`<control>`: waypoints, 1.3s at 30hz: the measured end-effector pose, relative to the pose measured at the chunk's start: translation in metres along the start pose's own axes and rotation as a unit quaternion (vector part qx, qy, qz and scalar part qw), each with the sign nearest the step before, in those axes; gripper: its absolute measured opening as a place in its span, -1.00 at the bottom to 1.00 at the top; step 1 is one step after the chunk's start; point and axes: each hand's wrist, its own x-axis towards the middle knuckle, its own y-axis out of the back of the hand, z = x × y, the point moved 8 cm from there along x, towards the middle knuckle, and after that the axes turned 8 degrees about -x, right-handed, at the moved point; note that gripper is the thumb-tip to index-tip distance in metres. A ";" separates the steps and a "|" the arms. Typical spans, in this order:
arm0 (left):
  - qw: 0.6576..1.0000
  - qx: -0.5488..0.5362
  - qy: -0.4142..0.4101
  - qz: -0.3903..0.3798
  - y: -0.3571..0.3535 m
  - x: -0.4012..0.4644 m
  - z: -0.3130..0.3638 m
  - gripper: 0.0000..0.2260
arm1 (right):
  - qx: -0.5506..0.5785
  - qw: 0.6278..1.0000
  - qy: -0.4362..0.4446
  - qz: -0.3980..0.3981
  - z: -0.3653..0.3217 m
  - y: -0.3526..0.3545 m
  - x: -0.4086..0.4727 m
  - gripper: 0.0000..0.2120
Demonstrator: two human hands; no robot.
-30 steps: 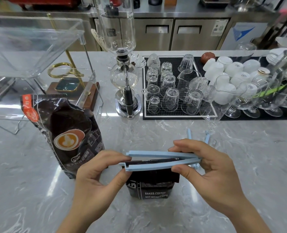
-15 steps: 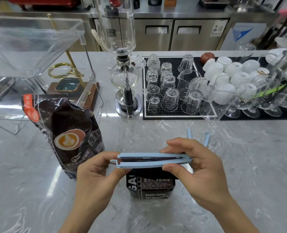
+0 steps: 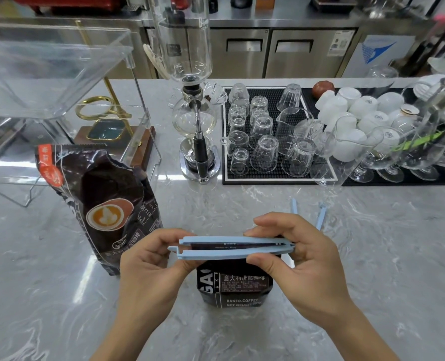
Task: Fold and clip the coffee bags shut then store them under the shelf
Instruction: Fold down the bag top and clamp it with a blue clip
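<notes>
Coffee bag [image 3: 235,284] upright on the marble surface [image 3: 372,256], blue clip [image 3: 231,247] across its folded top.
Left hand [image 3: 148,267] pinches the clip's open end, right hand [image 3: 302,259] squeezes its hinged end; a second bag [image 3: 99,204] stands unclipped to the left.

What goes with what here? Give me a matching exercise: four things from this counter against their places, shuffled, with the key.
Things:
1. small coffee bag
2. tall coffee bag
3. spare blue clip
4. siphon brewer

Places:
A. standing unclipped, left of the hands
B. lying on the marble behind the right hand
C. upright beside the black glass mat
D. between both hands, blue clip across its top

Pairs: 1-D, 2-A, 3-B, 4-C
</notes>
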 end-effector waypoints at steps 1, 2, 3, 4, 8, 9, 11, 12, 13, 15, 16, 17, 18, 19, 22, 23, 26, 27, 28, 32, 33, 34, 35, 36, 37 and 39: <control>1.000 -0.001 0.000 -0.001 0.000 0.000 0.001 -0.72 | 0.001 1.000 -0.001 0.002 0.000 0.000 0.000 -0.61; 1.000 -0.002 0.000 -0.002 -0.001 0.001 0.001 -0.72 | 0.001 1.000 -0.002 0.003 0.000 0.000 0.000 -0.61; 1.000 -0.001 -0.001 -0.004 -0.002 0.001 0.003 -0.73 | 0.001 1.000 -0.003 0.003 0.000 0.000 0.000 -0.61; 1.000 0.002 -0.003 -0.005 -0.002 0.001 0.003 -0.75 | 0.001 1.000 -0.005 0.002 0.000 -0.001 0.000 -0.62; 1.000 0.014 -0.011 -0.015 -0.004 0.001 0.004 -0.77 | -0.002 1.000 -0.014 0.003 0.002 -0.003 0.000 -0.65; 1.000 0.020 -0.011 -0.017 -0.004 0.001 0.003 -0.74 | -0.001 1.000 -0.016 0.003 0.002 -0.003 0.000 -0.66; 0.999 0.031 -0.010 -0.015 -0.002 0.001 0.002 -0.69 | 0.000 1.000 -0.018 0.004 0.002 -0.003 0.000 -0.67; 0.999 0.032 -0.011 -0.014 -0.002 0.001 0.002 -0.71 | 0.002 1.000 -0.018 0.006 0.003 -0.003 0.000 -0.67; 0.999 0.032 -0.012 -0.014 -0.001 0.001 0.002 -0.73 | 0.003 1.000 -0.019 0.008 0.003 -0.003 0.000 -0.67; 0.999 0.038 -0.013 -0.015 0.000 0.001 0.003 -0.75 | 0.006 1.000 -0.019 0.010 0.004 -0.003 0.000 -0.68; 0.999 0.047 -0.016 -0.019 0.000 0.001 0.004 -0.75 | 0.005 1.000 -0.019 0.010 0.005 -0.003 0.000 -0.68; 0.998 0.059 -0.022 -0.026 0.001 0.000 0.006 -0.75 | 0.005 1.000 -0.019 0.010 0.005 -0.003 -0.001 -0.68; 0.996 0.073 -0.029 -0.034 0.001 0.000 0.008 -0.75 | 0.005 1.000 -0.020 0.011 0.005 -0.003 -0.001 -0.68; 0.995 0.084 -0.034 -0.044 0.000 -0.001 0.010 -0.74 | 0.006 1.000 -0.021 0.012 0.005 -0.003 -0.001 -0.67; 0.993 0.083 -0.034 -0.071 0.000 -0.003 0.011 -0.69 | 0.010 1.000 -0.022 0.011 0.006 -0.003 -0.002 -0.66; 0.993 0.083 -0.033 -0.079 0.000 -0.003 0.011 -0.68 | 0.011 1.000 -0.022 0.012 0.006 -0.002 -0.002 -0.65; 0.994 0.061 -0.027 -0.083 0.002 -0.003 0.011 -0.69 | 0.009 1.000 -0.022 0.013 0.006 -0.002 -0.001 -0.63; 0.995 0.056 -0.031 -0.083 0.002 -0.003 0.012 -0.70 | 0.007 1.000 -0.021 0.012 0.006 -0.002 -0.002 -0.63; 0.994 0.055 -0.037 -0.084 0.002 -0.003 0.012 -0.70 | 0.006 1.000 -0.020 0.012 0.006 -0.002 -0.002 -0.63; 0.993 0.055 -0.052 -0.087 0.001 -0.002 0.013 -0.70 | 0.004 1.000 -0.022 0.013 0.006 -0.001 -0.002 -0.63; 0.993 0.056 -0.054 -0.087 0.001 -0.002 0.013 -0.70 | 0.004 1.000 -0.022 0.013 0.006 -0.001 -0.002 -0.63; 0.993 0.058 -0.056 -0.087 0.001 -0.002 0.014 -0.71 | 0.003 1.000 -0.022 0.012 0.006 -0.001 -0.002 -0.63; 0.992 0.062 -0.060 -0.088 0.001 -0.002 0.015 -0.71 | 0.002 1.000 -0.023 0.012 0.006 0.000 -0.002 -0.64; 0.992 0.068 -0.065 -0.088 0.000 -0.002 0.016 -0.73 | 0.002 1.000 -0.024 0.013 0.007 0.000 -0.003 -0.64; 0.991 0.073 -0.069 -0.086 0.000 -0.002 0.017 -0.76 | 0.003 1.000 -0.025 0.014 0.008 0.000 -0.003 -0.64; 0.990 0.077 -0.078 -0.085 -0.002 -0.002 0.018 -0.82 | -0.002 1.000 -0.023 0.016 0.008 0.003 -0.004 -0.65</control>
